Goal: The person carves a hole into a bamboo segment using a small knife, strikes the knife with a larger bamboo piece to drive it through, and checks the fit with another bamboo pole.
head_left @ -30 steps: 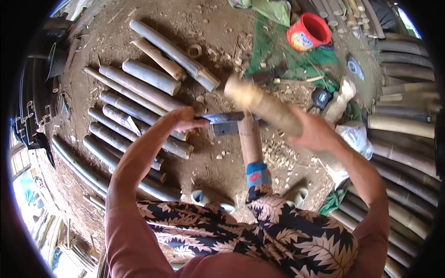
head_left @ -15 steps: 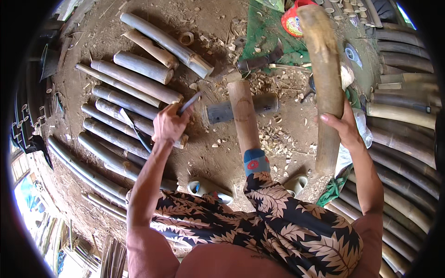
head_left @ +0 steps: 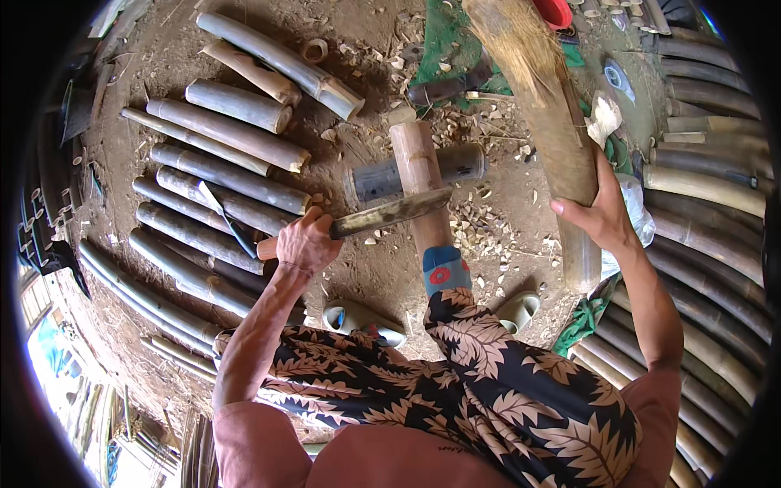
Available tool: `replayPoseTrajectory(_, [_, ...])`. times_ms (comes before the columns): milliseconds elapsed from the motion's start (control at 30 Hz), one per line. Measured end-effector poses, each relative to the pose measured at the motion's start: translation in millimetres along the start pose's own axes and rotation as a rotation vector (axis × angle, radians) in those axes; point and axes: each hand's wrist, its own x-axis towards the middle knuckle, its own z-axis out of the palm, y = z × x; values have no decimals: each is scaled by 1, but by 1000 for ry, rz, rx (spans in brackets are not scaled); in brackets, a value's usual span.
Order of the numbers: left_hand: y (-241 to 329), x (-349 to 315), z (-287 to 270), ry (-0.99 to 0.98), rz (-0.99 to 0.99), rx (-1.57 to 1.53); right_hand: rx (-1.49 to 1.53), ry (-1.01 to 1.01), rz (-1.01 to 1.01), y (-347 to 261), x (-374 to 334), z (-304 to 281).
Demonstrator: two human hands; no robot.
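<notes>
In my left hand (head_left: 307, 244) is the wooden handle of a machete (head_left: 392, 215). Its long stained blade points right, passing over a brown wooden post (head_left: 416, 154). My right hand (head_left: 598, 203) grips a thick bamboo length (head_left: 561, 138), thumb on the near side and fingers partly hidden behind it. That bamboo stands tilted, its frayed pale upper end leaning left and away from me. Below the post lies a dark bamboo piece (head_left: 376, 183), crosswise on the ground. A blue patterned sock (head_left: 446, 271) meets the post's near end.
Several cut bamboo lengths (head_left: 232, 175) lie in rows at left, with a second blade (head_left: 224, 213) resting on them. More bamboo poles (head_left: 708, 236) are stacked at right. Wood chips (head_left: 480, 228) litter the dirt. Green netting (head_left: 443, 49) and a red container (head_left: 555, 11) are at the far side.
The machete has swung from edge-on to broadside, its blade now pointing right across the post. The bamboo in my right hand has tipped, its upper end moving left.
</notes>
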Motion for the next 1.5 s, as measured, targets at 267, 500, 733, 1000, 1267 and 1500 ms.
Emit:
replayPoseTrajectory(267, [0, 3, -5, -76, -15, 11, -5, -17, 13, 0, 2, -1])
replayPoseTrajectory(500, [0, 4, -2, -81, -20, 13, -34, -33, -21, 3, 0, -2])
replayPoseTrajectory(733, [3, 5, -12, -169, -52, 34, -13, -41, -14, 3, 3, -1])
replayPoseTrajectory(1000, [-3, 17, -28, -429, -237, 132, -476, -272, -763, 21, 3, 37])
replayPoseTrajectory(1267, [14, 41, -21, -399, -179, 141, -1064, -473, -907, 15, 42, 30])
replayPoseTrajectory(1500, [-4, 33, -8, -401, -158, 161, -771, -399, -1110, 37, 37, 51])
